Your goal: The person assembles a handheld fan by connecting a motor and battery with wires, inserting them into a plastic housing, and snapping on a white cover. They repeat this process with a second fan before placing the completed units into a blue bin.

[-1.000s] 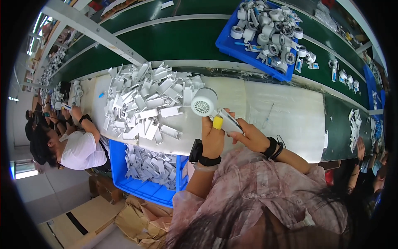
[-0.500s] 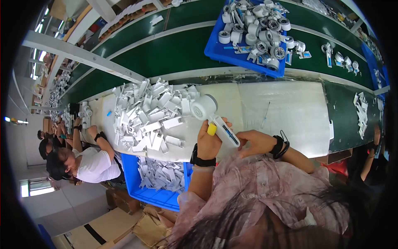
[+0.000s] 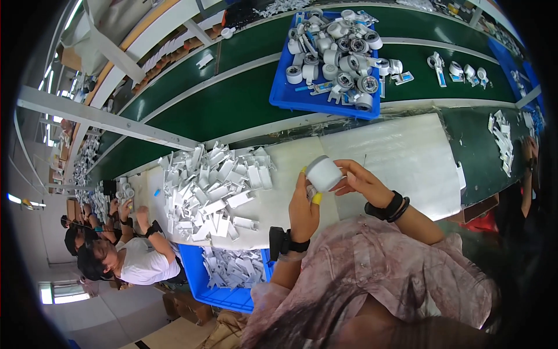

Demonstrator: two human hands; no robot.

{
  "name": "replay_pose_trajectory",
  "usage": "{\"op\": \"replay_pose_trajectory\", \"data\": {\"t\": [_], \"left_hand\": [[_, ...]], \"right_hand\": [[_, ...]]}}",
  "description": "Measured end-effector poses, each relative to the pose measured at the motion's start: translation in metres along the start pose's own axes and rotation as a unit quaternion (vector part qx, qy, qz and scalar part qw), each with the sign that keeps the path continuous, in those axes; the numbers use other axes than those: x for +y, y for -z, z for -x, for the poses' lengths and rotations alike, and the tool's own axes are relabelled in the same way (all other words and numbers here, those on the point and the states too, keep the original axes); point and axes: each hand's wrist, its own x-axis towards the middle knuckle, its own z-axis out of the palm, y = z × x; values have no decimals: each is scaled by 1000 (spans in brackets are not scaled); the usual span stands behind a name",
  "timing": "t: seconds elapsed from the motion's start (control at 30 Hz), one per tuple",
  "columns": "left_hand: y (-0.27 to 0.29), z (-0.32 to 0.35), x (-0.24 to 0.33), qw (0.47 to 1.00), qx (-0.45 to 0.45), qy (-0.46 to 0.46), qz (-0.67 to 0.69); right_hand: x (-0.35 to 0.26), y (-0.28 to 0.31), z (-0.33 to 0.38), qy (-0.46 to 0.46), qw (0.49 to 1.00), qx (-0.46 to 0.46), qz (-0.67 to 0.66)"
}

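Observation:
A white round-headed plastic device (image 3: 323, 174) with a grey band around its rim is held up over the pale work mat. My left hand (image 3: 303, 210) is closed around its lower part, which the fingers mostly hide. Yellow covers show on the fingers of that hand. From the right, my right hand (image 3: 367, 185) grips the side of the head with its fingertips. To the left of my hands lies a heap of white plastic handle pieces (image 3: 212, 189).
A blue tray (image 3: 325, 107) of similar round-headed devices stands on the green conveyor (image 3: 244, 87). More white pieces fill a blue bin (image 3: 229, 299) below the table edge. A co-worker in a white shirt (image 3: 148, 259) sits at the left. White parts (image 3: 501, 142) lie at the far right.
The device has been turned, so its handle no longer points towards me in view. My right hand has moved up from the handle end to the round head.

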Motion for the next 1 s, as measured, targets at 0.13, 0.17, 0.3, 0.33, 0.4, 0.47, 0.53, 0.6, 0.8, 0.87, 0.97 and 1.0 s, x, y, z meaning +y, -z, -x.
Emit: {"op": "replay_pose_trajectory", "data": {"t": [0.13, 0.17, 0.3, 0.33, 0.4, 0.47, 0.53, 0.6, 0.8, 0.87, 0.97, 1.0], "left_hand": [[2, -5, 8, 927, -54, -143, -344], [1, -5, 7, 909, -40, -189, -368], [-1, -4, 4, 884, -13, -246, -396], [-1, -4, 5, 885, -13, -246, -395], [0, -5, 11, 886, -27, -263, -381], [3, -7, 9, 886, -36, -271, -375], [5, -10, 8, 886, -45, -280, -368], [6, -11, 5, 891, -55, -269, -361], [9, -11, 2, 930, -152, -121, -313], [12, -13, 9, 947, -213, -25, -239], [22, -19, 2, 919, -349, 167, -69], [25, -20, -2, 869, -421, 258, 25]], "right_hand": [[-13, -5, 7, -52, 995, -7, -87], [-15, -5, 8, -77, 988, -18, -135], [1, -5, 10, 0, 1000, -6, -2], [1, -4, 10, 13, 1000, 3, 21], [3, -3, 12, 26, 999, 11, 42], [6, -1, 11, 34, 999, 13, 20], [4, -2, 10, 19, 1000, 15, 0], [3, -1, 9, 3, 1000, 18, -22], [4, 12, 12, -16, 999, 11, -28], [9, 21, 13, -14, 1000, -7, -3], [1, 29, 12, -35, 997, -61, -28], [2, 33, 11, -39, 997, -61, -29]]}}
